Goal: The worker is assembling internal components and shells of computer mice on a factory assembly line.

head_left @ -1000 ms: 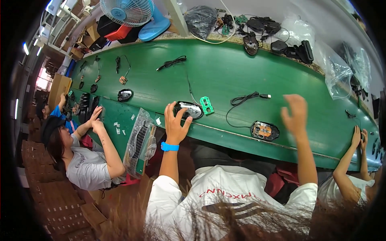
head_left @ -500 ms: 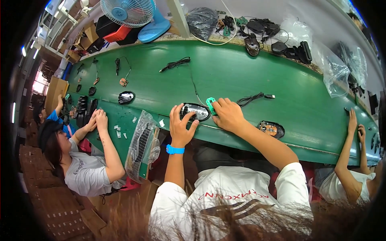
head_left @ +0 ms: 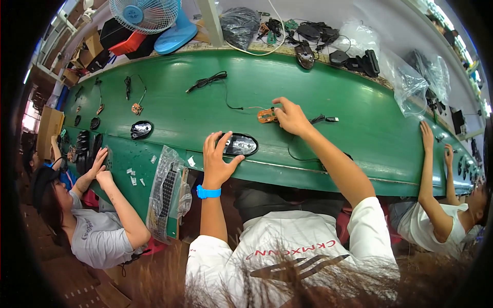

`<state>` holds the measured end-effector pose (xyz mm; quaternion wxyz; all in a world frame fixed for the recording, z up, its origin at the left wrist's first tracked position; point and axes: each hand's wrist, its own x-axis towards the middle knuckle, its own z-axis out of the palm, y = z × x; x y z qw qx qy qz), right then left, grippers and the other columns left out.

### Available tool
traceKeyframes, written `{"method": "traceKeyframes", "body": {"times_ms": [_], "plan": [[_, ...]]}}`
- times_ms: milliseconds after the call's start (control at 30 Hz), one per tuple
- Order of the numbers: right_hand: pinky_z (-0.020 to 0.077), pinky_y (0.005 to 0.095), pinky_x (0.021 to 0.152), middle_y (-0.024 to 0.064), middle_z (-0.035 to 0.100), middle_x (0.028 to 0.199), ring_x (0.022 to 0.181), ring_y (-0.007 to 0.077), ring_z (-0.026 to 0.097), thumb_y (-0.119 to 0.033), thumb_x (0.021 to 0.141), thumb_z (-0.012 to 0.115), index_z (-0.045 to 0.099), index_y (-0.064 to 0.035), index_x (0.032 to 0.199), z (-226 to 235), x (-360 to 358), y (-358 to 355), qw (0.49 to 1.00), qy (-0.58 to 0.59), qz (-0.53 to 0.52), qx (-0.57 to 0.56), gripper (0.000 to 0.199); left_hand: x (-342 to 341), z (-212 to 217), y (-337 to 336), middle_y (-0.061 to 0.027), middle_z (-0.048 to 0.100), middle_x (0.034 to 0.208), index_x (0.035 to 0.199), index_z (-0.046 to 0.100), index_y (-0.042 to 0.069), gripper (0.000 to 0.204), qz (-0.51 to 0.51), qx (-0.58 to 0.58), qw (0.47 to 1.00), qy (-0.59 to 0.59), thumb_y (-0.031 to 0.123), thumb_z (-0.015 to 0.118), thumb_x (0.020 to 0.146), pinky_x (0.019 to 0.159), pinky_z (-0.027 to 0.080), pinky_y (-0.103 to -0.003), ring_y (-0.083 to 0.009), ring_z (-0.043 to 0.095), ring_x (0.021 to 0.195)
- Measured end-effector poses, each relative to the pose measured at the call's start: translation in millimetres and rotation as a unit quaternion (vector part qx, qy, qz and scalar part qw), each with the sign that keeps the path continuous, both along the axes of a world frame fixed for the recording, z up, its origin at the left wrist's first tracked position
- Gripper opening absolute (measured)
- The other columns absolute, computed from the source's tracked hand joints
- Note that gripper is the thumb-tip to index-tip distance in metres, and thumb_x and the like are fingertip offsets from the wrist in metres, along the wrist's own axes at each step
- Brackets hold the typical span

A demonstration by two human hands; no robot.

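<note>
A black mouse shell [head_left: 245, 145], hollow side up, lies near the front edge of the green work surface. Thumb and fingers of my left hand [head_left: 218, 160] grip its left end. Farther back and to the right, my right hand [head_left: 294, 118] pinches the right end of a small brown circuit board [head_left: 265, 116], its index finger stretched out above. A thin wire leads from the board to a black coiled cable [head_left: 209, 80]. Beside my right hand lies another coiled cable [head_left: 323, 118] with a USB plug. My right forearm mostly hides a second mouse shell.
Further left lie another mouse shell [head_left: 141, 130] and a small board [head_left: 136, 108] with its cable. A plastic-wrapped keyboard [head_left: 167, 192] rests by my left arm. Co-workers sit on both sides. A blue fan [head_left: 144, 14], plastic bags and mouse parts line the back ledge.
My right hand has moved up and away from the shell. A green board showed in its fingers before; now a brown board shows there. My left hand stays on the shell.
</note>
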<state>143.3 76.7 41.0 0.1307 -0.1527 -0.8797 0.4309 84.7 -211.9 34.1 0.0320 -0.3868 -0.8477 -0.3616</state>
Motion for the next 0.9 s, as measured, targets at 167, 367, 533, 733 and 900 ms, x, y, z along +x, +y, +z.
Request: {"method": "traceKeyframes", "body": {"times_ms": [167,367,533,733,900], "plan": [[0.0536,0.0377,0.061,0.0108,0.069,0.086,0.062,0.0182,0.064,-0.020,0.097,0.056,0.066,0.0001,0.119,24.0,-0.6,1.8,0.988,-0.079,0.012,-0.130,0.032,9.9,-0.3,14.6,-0.0151,0.055,0.132,0.135,0.061,0.011,0.076,-0.019,0.023,1.000,0.001,0.021,0.091,0.067,0.106,0.043,-0.048,-0.0376,0.049,0.126],[0.0533,0.0395,0.071,0.0129,0.067,0.088,0.075,0.0250,0.065,-0.017,0.098,0.057,0.068,-0.0024,0.117,24.4,-1.9,8.9,0.996,-0.026,0.070,-0.056,0.027,18.2,16.3,38.2,-0.0142,0.057,0.128,0.129,0.064,0.009,0.065,-0.010,0.072,0.997,0.018,0.019,0.089,0.070,0.104,0.043,-0.048,-0.0367,0.052,0.122],[0.0529,0.0407,0.078,0.0144,0.064,0.092,0.086,0.0293,0.064,-0.015,0.097,0.060,0.069,-0.0063,0.117,62.2,-1.9,-4.1,0.974,0.095,0.159,0.132,0.023,-14.4,52.3,58.8,-0.0129,0.064,0.113,0.117,0.070,0.006,0.042,-0.045,0.108,0.984,0.134,0.014,0.083,0.078,0.096,0.047,-0.045,-0.0340,0.059,0.109],[0.0530,0.0404,0.078,0.0130,0.064,0.096,0.087,0.0312,0.064,-0.013,0.093,0.067,0.068,-0.0055,0.114,98.4,8.3,-37.0,0.968,0.134,0.173,0.120,0.022,-17.9,51.4,74.2,-0.0084,0.069,0.088,0.100,0.074,0.002,0.016,-0.123,0.084,0.988,0.025,0.015,0.074,0.091,0.080,0.052,-0.040,-0.0242,0.065,0.088],[0.0539,0.0406,0.080,0.0128,0.065,0.102,0.093,0.0331,0.064,-0.014,0.086,0.075,0.067,-0.0051,0.112,75.6,27.0,-55.7,0.961,0.267,0.061,0.034,0.029,16.3,49.6,72.7,-0.0031,0.066,0.081,0.090,0.070,-0.004,0.029,-0.027,0.202,0.951,-0.233,0.019,0.059,0.104,0.070,0.047,-0.031,-0.0135,0.058,0.075]]}}
